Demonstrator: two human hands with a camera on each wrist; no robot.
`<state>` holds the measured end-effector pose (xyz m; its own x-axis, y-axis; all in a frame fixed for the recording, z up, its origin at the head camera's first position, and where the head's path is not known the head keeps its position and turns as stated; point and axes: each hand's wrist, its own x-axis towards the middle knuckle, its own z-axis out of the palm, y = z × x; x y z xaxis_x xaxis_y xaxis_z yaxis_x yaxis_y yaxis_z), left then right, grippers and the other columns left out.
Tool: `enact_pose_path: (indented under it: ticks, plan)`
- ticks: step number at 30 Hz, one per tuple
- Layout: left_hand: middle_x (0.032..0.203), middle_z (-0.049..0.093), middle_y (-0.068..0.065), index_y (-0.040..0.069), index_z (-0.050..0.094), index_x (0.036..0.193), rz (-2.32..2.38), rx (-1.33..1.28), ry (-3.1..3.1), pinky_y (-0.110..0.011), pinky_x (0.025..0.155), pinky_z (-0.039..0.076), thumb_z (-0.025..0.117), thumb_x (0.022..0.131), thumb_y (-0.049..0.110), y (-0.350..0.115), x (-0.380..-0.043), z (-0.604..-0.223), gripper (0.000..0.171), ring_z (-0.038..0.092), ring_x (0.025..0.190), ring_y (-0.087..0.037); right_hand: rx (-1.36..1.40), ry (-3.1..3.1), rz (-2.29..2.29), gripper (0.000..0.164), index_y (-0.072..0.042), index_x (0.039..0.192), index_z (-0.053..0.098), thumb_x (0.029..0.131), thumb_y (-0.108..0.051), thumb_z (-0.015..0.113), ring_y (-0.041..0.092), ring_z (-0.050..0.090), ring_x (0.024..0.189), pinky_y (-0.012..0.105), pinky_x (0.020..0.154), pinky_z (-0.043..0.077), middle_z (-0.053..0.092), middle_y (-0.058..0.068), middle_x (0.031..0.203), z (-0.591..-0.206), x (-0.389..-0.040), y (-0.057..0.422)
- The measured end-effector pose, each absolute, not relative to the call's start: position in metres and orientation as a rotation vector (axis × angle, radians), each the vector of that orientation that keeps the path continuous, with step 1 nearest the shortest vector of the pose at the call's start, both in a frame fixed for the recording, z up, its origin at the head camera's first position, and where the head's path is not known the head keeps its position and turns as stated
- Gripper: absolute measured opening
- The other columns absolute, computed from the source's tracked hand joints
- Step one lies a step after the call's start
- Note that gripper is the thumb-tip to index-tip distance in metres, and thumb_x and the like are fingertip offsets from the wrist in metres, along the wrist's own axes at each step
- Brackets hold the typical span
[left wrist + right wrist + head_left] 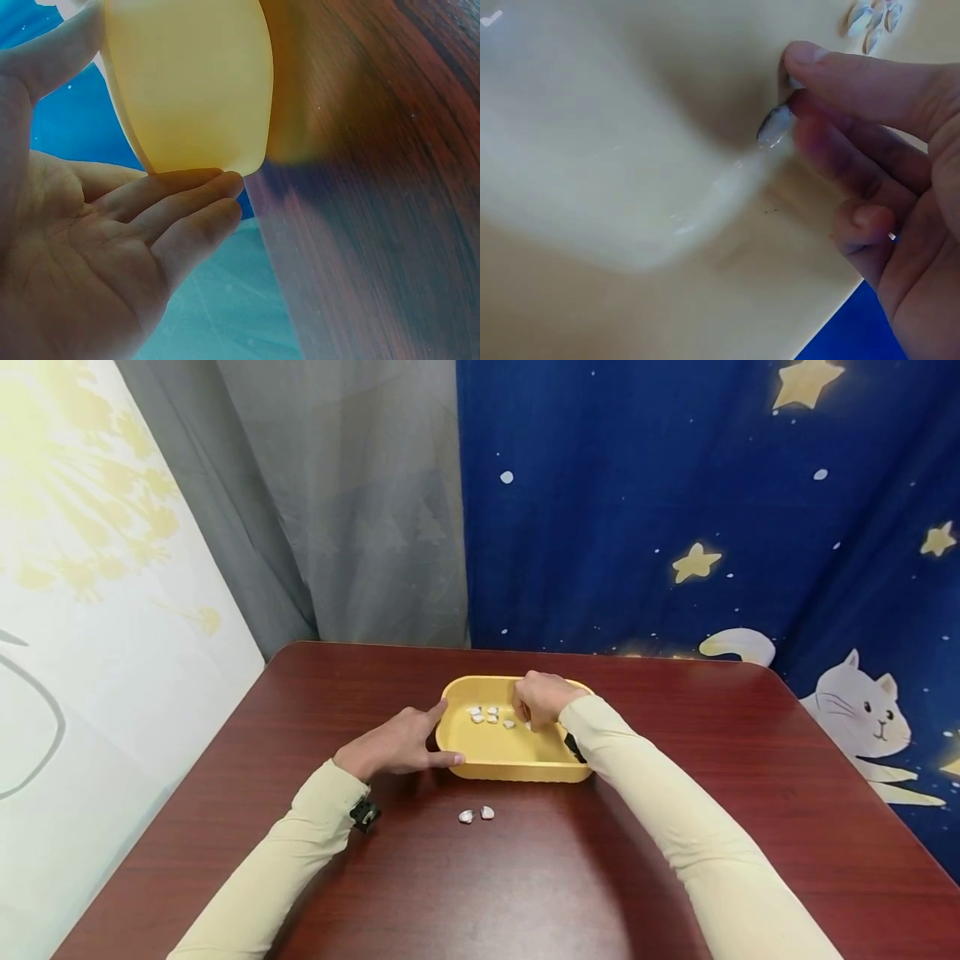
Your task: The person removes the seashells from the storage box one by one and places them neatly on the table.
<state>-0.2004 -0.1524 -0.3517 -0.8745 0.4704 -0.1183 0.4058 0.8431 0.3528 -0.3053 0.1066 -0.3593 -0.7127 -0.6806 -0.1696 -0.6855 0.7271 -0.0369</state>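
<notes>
A yellow oblong tray (517, 772) stands on the table, several small white shells (477, 718) on its floor. My left hand (397, 745) spans the tray's left end; the left wrist view shows its fairly straight fingers (199, 199) against the outer wall, the thumb at the rim. Inside the tray's right half, my right hand (547, 697) points down with curled fingers. Up close, its thumb and forefinger pinch a small white shell, mostly hidden between the tips. Another whitish shell (775, 124) lies right beside those fingertips (804, 52).
Two more whitish shells (477, 815) lie on the dark red wooden table (420, 893), in front of the tray. Behind the table hang a grey curtain (375, 527) and a blue one (600, 527) with stars and a cat. A white panel (97, 652) rises on the left.
</notes>
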Motion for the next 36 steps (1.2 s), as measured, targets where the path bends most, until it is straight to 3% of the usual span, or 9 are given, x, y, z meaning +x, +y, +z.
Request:
enact_pose_path:
  ticks: [12, 22, 29, 36]
  plan:
    - [0.137, 0.059, -0.027, -0.004, 0.023, 0.157, 0.478, 0.688, 2.819, -0.045, 0.106, 0.049, 0.069, 0.087, 0.059, -0.153, -0.199, -0.352, 0.105, 0.061, 0.124, -0.029, -1.097, 2.756, 0.054, 0.029, -0.022, 0.059, 0.065, 0.071, 0.003, 0.074, 0.012, 0.053, 0.065, 0.023, 0.055, 0.041, 0.059, -0.008, 0.063, -0.362, -0.305, 0.106]
    - [0.138, 0.059, -0.026, -0.003, 0.023, 0.158, 0.478, 0.679, 2.823, -0.045, 0.106, 0.049, 0.068, 0.087, 0.06, -0.153, -0.201, -0.355, 0.105, 0.061, 0.125, -0.029, -1.072, 2.763, 0.115, 0.031, -0.02, 0.058, 0.065, 0.067, 0.008, 0.073, 0.012, 0.053, 0.062, 0.022, 0.051, 0.04, 0.061, -0.005, 0.063, -0.36, -0.303, 0.101]
    - [0.138, 0.059, -0.025, -0.002, 0.022, 0.158, 0.477, 0.66, 2.811, -0.044, 0.106, 0.05, 0.069, 0.087, 0.061, -0.153, -0.201, -0.353, 0.106, 0.061, 0.122, -0.026, -1.097, 2.771, 0.125, 0.028, -0.019, 0.058, 0.063, 0.073, 0.004, 0.069, 0.01, 0.051, 0.059, 0.021, 0.05, 0.039, 0.058, -0.007, 0.061, -0.361, -0.297, 0.099]
    - [0.136, 0.061, -0.026, -0.002, 0.023, 0.158, 0.477, 0.682, 2.824, -0.045, 0.106, 0.05, 0.069, 0.087, 0.061, -0.152, -0.2, -0.352, 0.105, 0.062, 0.122, -0.027, -1.113, 2.793, 0.161, 0.029, -0.017, 0.056, 0.063, 0.068, 0.009, 0.069, 0.011, 0.051, 0.058, 0.022, 0.05, 0.039, 0.057, -0.006, 0.059, -0.358, -0.294, 0.098]
